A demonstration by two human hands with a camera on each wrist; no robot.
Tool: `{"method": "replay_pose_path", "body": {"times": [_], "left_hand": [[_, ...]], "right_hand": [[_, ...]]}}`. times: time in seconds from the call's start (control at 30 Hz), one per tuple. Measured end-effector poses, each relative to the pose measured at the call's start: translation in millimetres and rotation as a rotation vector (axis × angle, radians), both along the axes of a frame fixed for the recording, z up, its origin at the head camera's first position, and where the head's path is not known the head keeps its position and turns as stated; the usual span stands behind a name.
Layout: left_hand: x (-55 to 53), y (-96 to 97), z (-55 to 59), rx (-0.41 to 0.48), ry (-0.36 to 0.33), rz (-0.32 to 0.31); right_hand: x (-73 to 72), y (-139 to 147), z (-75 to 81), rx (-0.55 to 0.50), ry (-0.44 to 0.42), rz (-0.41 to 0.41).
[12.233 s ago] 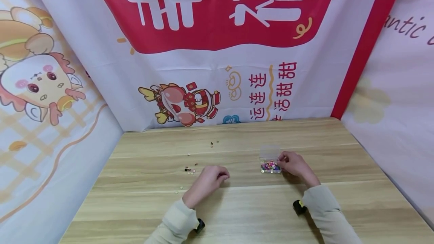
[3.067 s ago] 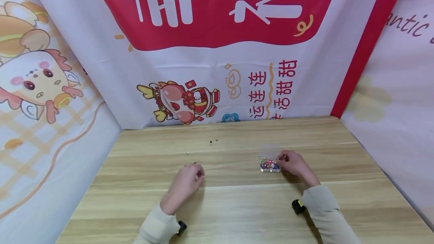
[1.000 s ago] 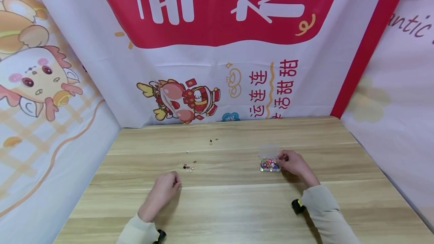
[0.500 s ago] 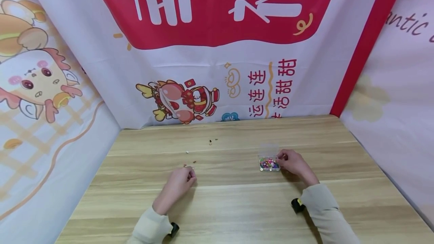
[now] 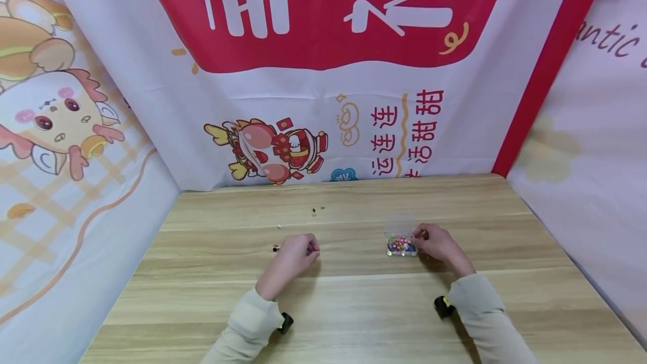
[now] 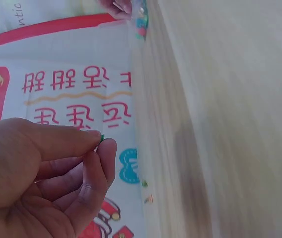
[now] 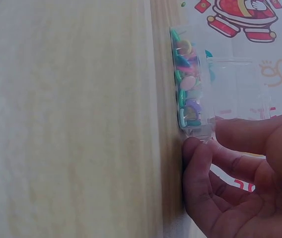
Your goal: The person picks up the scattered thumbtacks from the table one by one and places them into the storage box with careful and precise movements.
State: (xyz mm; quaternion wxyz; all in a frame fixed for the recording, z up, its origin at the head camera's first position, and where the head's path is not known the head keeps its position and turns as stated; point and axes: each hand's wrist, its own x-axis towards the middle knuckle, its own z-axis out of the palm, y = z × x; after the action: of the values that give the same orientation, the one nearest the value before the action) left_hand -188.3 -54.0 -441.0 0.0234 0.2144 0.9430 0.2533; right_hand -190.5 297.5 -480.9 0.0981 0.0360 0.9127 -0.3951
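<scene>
In the left wrist view, the thumb and index finger of my left hand (image 6: pixel 56 178) pinch a tiny green piece (image 6: pixel 102 138). The head view has that left hand (image 5: pixel 295 254) over the table, left of the box, partly covering a cluster of small pieces. My right hand (image 5: pixel 441 246) grips the right end of a small clear plastic box (image 5: pixel 401 253) between thumb and fingers. Its transparent lid (image 7: pixel 235 89) stands raised at the back. Inside lie many colourful pieces (image 7: pixel 188 82), green, pink, purple and yellow among them.
Dark little pieces (image 5: pixel 275 248) show just left of the left hand. A white piece (image 5: pixel 279 226) lies farther back, and a few more tiny pieces (image 5: pixel 314 211) sit near the rear. A printed cloth (image 5: pixel 323 94) hangs behind the wooden table (image 5: pixel 354 319).
From the left, my left hand came over the cluster of small pieces, then moved right and slightly away from me. My right hand and the box have stayed in place.
</scene>
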Motion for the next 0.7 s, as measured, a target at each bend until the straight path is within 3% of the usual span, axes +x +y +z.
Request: {"method": "replay_pose_path", "body": {"times": [0.43, 0.7], "left_hand": [[-15.1, 50.4, -5.7, 0.116, -0.074, -0.103], [-14.4, 83.5, -13.3, 0.165, -0.060, -0.157]], "right_hand": [[0.2, 1.3, -0.7, -0.010, 0.003, -0.004], [-1.5, 1.3, -1.0, 0.008, -0.001, 0.004]]}}
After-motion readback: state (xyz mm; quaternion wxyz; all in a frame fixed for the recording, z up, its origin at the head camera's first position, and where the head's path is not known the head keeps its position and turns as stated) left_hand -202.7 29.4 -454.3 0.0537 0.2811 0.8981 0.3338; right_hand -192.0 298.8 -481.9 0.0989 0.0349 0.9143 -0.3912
